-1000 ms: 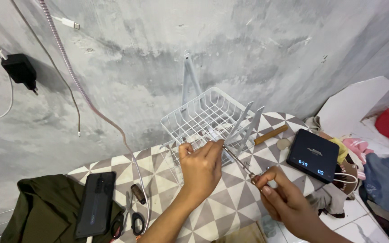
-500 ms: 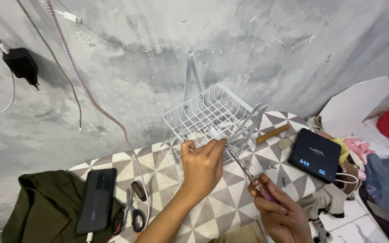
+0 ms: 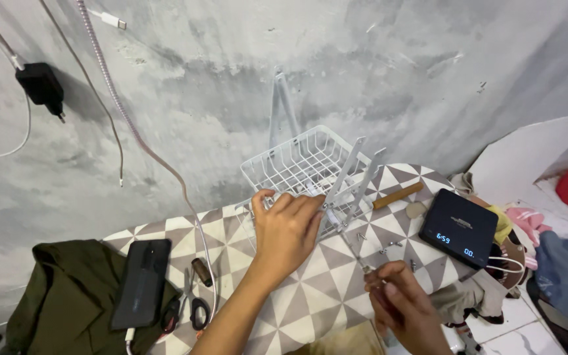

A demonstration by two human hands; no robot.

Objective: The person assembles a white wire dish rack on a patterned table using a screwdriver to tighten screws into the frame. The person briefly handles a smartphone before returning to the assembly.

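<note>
So there's a worktop (image 3: 310, 299) with a grey-and-white triangle pattern shoved against a rough concrete wall, and a white wire basket (image 3: 307, 164) sits at its back edge with white metal brackets (image 3: 356, 177) leaning on it. The left hand (image 3: 287, 230) rests on the basket's front rim, fingers curled over the wire, though what's under the palm is hidden. The right hand (image 3: 405, 306) is partly cut off at the bottom, its grip pinched together on a thin screwdriver (image 3: 356, 253); the tip's hard to make out. Small screws (image 3: 389, 246) lie scattered nearby.
</note>
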